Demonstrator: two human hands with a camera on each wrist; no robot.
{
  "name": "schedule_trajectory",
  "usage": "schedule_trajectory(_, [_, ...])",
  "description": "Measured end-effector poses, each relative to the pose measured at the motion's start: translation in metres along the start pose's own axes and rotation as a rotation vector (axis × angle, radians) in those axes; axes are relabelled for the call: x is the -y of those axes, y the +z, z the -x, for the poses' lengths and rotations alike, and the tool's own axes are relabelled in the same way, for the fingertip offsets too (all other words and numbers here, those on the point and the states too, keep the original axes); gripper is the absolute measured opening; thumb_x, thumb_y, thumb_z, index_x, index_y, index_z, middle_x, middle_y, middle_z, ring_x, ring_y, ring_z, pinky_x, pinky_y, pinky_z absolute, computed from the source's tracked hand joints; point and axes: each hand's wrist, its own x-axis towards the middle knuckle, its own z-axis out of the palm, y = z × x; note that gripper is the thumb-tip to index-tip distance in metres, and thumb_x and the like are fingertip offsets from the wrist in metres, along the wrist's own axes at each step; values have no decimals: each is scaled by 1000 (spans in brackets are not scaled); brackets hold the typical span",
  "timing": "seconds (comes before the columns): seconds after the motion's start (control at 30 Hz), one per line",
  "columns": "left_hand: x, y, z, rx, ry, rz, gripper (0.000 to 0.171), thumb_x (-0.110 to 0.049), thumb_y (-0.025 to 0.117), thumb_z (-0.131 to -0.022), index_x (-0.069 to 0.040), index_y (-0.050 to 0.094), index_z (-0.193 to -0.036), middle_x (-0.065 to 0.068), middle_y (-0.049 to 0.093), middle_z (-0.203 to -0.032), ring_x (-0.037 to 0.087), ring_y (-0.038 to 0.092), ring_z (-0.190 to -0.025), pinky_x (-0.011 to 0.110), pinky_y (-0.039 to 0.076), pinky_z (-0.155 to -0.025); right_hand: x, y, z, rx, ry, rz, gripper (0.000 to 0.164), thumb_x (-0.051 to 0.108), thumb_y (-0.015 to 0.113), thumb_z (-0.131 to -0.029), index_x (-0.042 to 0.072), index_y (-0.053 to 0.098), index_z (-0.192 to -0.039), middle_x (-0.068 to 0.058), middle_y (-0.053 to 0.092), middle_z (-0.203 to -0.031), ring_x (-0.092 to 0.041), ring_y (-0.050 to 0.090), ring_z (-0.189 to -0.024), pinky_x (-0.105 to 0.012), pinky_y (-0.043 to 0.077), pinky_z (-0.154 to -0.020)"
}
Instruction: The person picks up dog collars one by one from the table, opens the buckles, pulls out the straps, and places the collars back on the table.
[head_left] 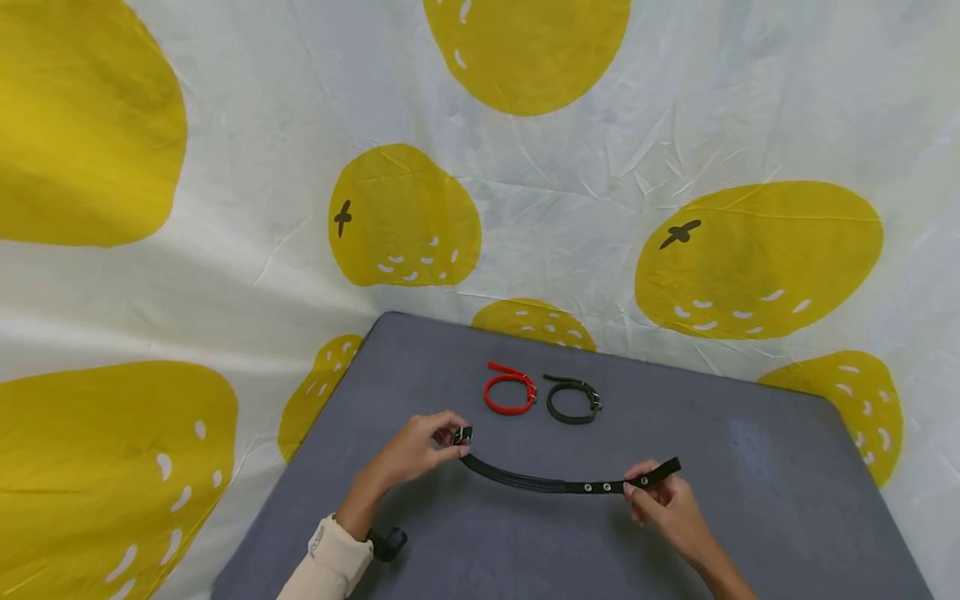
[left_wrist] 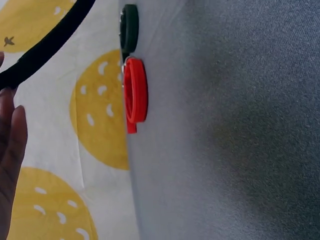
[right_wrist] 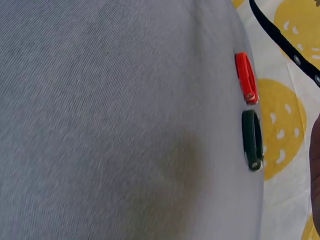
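Note:
A black collar [head_left: 517, 480], unbuckled and stretched out in a shallow sag, hangs between both hands above the table. My left hand [head_left: 415, 450] pinches its buckle end. Near the tip with the metal eyelets, my right hand [head_left: 670, 504] pinches the strap between thumb and fingers. Part of the strap [left_wrist: 47, 47] crosses the upper left of the left wrist view, and its eyelets show at the upper right of the right wrist view. Beyond the hands, a red collar [head_left: 510, 408] and a dark green collar [head_left: 572, 419] lie buckled into loops, side by side.
The grey cloth-covered table [head_left: 750, 467] ends at a back edge against a white curtain [head_left: 555, 200] printed with yellow fruit. The curtain also runs along the left side. A black band [head_left: 388, 545] sits at the left wrist below a cream sleeve [head_left: 330, 554].

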Motion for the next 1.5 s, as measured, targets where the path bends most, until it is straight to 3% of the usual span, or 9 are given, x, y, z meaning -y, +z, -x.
schedule_trajectory(0.23, [4,-1,5,148,-99,-10,16,-33,77,-89,-27,63,-95,-16,64,-84,0,59,-78,23,52,-73,2,-16,13,69,118,19,10,-9,55,-97,-12,57,-106,4,66,-78,-21,58,-55,-39,47,-48])
schedule_trajectory(0.37, [8,1,9,223,-145,11,15,-33,76,-90,-26,63,-94,-17,67,-92,0,62,-87,26,53,-80,3,-24,21,86,193,49,13,-4,59,-97,-11,57,-108,-6,63,-73,-21,57,-56,-40,47,-50])
schedule_trajectory(0.47, [12,3,11,239,-158,11,14,-33,76,-90,-27,63,-93,-17,67,-94,0,62,-89,26,53,-82,3,-29,26,83,245,76,14,0,60,-98,-9,59,-109,-14,62,-72,-21,58,-56,-39,48,-51])
schedule_trajectory(0.7, [21,6,21,222,-175,-49,17,-31,78,-89,-26,61,-90,-14,58,-84,3,54,-79,24,48,-72,-1,-38,40,70,308,127,11,3,60,-99,-6,63,-105,-8,64,-70,-20,60,-55,-36,52,-51])
schedule_trajectory(0.87, [30,12,27,265,-209,-30,28,-27,76,-91,-17,63,-113,-13,58,-86,2,54,-76,23,48,-70,-7,-39,47,68,310,190,9,2,66,-95,-4,62,-101,-8,63,-69,-15,60,-53,-35,53,-50])
schedule_trajectory(1.0, [35,16,28,302,-186,-27,42,-24,73,-94,-12,59,-132,-12,59,-88,1,54,-75,22,49,-70,-10,-43,49,83,389,234,16,9,69,-94,-4,66,-102,-3,64,-70,-10,59,-54,-33,53,-53])
schedule_trajectory(1.23, [39,20,35,344,-181,-37,9,-25,76,-91,-22,69,-96,-16,63,-89,-2,56,-78,21,49,-72,-16,-52,57,210,448,370,27,24,72,-93,2,74,-108,-5,73,-95,-4,63,-72,-28,54,-62])
schedule_trajectory(1.37, [41,21,37,346,-205,-31,13,-25,78,-88,-27,65,-88,-16,62,-84,-1,56,-76,21,49,-71,-19,-54,60,255,438,439,29,31,73,-91,7,75,-107,0,72,-94,-2,63,-76,-26,54,-64])
schedule_trajectory(1.5, [43,22,39,340,-206,-36,15,-23,80,-86,-27,66,-85,-16,62,-81,0,53,-71,21,47,-67,-21,-56,61,304,356,509,26,31,73,-91,10,77,-105,8,71,-89,1,61,-74,-26,51,-62])
